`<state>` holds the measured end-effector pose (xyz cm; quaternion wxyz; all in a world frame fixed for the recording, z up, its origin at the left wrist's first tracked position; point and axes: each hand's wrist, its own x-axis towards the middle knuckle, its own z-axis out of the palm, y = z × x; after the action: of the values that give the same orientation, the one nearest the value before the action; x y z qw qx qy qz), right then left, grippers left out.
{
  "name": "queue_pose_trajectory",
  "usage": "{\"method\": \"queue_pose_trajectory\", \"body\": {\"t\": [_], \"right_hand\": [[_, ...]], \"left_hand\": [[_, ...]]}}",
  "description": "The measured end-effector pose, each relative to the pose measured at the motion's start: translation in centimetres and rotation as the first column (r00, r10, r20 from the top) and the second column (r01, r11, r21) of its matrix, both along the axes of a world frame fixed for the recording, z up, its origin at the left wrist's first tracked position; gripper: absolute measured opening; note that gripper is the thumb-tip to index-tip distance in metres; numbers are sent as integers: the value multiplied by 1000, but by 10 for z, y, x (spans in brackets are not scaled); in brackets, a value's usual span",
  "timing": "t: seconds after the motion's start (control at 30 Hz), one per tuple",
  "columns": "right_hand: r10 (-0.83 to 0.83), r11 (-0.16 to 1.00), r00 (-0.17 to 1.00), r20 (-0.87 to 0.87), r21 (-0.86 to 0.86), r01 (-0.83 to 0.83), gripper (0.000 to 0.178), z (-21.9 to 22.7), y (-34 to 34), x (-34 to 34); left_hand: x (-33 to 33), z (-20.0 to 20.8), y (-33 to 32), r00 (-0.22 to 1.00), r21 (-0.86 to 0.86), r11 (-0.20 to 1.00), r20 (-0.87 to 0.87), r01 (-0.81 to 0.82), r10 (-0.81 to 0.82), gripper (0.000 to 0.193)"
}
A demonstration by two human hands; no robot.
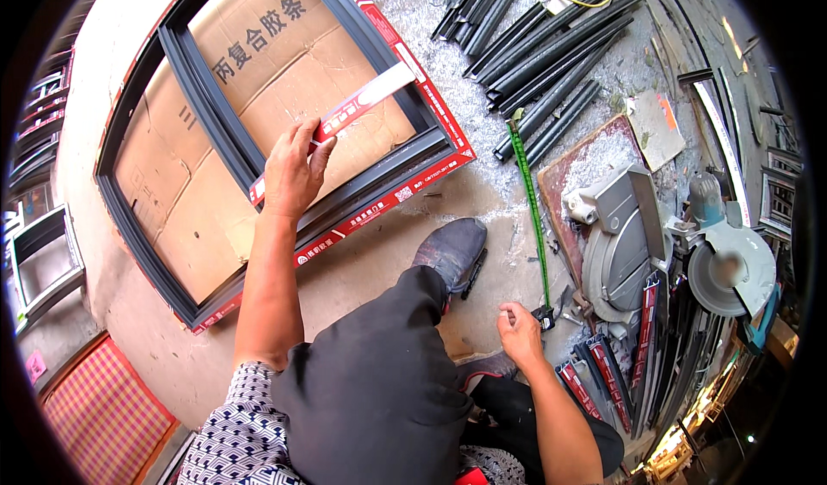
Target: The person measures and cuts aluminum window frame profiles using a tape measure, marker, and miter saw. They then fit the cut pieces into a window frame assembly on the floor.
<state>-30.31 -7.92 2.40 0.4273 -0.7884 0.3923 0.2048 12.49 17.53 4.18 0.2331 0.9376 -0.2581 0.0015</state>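
Note:
A dark grey metal window frame [370, 194], edged with red printed film, lies over brown cardboard [271, 59] at the upper left. Slanting across its lower right opening is a narrow red-and-white strip [366, 97]. My left hand [295, 166] grips that strip, thumb and fingers closed around it. My right hand [520, 337] is low beside my knee, its fingers curled together; whether something small sits in them is hidden. Just past it lies a tape measure [530, 201], its green blade pulled out over the floor and its dark case touching or close to the fingers.
Black metal profiles [551, 50] lie in a pile at the top right among silvery shavings. A cut-off saw [624, 244] stands at the right, with a disc-shaped guard [732, 270] beside it. Red-filmed profile pieces [610, 382] lean below. My shoe [450, 257] is near the frame's corner.

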Motion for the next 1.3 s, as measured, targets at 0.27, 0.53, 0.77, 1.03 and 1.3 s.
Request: {"method": "queue_pose_trajectory", "body": {"t": [0.27,0.53,0.77,1.03,1.3], "right_hand": [[-6,1000,999,-32,3,6,28,1,-3,2],[-30,999,999,-28,24,31,26,2,2,4],[-22,999,998,-59,28,24,27,3,3,7],[-19,999,998,-61,37,21,28,-3,2,3],[-25,999,997,-76,34,28,27,1,3,7]], "left_hand": [[22,5,5,999,128,992,-50,4,2,33],[30,4,8,962,-47,995,-266,-84,68,36],[45,9,11,942,-81,995,-334,-53,23,38],[58,-1,12,895,-17,999,-445,-32,21,41],[47,-24,9,992,45,994,81,-97,93,33]]}}
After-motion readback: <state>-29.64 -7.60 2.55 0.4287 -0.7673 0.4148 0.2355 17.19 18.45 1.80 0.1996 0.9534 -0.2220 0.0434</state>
